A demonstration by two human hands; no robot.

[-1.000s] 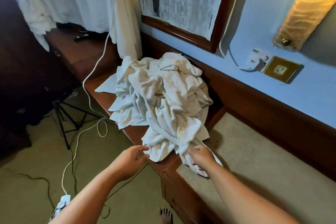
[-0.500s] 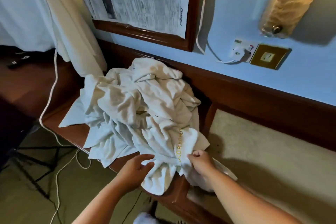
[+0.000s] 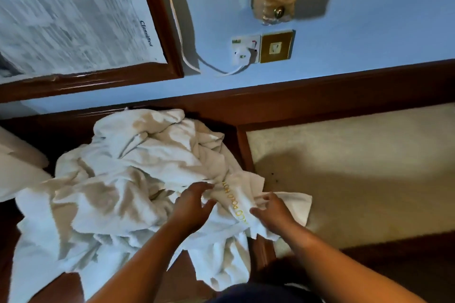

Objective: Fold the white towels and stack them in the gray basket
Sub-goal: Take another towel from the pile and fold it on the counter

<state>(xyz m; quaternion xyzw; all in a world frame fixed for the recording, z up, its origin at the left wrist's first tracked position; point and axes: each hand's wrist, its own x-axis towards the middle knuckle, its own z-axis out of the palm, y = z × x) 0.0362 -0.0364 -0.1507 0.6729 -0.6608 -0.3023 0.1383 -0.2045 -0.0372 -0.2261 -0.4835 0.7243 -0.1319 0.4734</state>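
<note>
A crumpled heap of white towels was spread over the dark brown wooden ledge. Its gold-lettered fold was touched by the left hand, fingers spread, and apparently pinched by the right hand.

The white towels lie unfolded in a crumpled, creased heap that spreads to the left of the left hand and beyond it. A towel with gold lettering runs as a bunched ridge between the two hands. Its flat corner lies just past the right hand, which pinches it.
</note>
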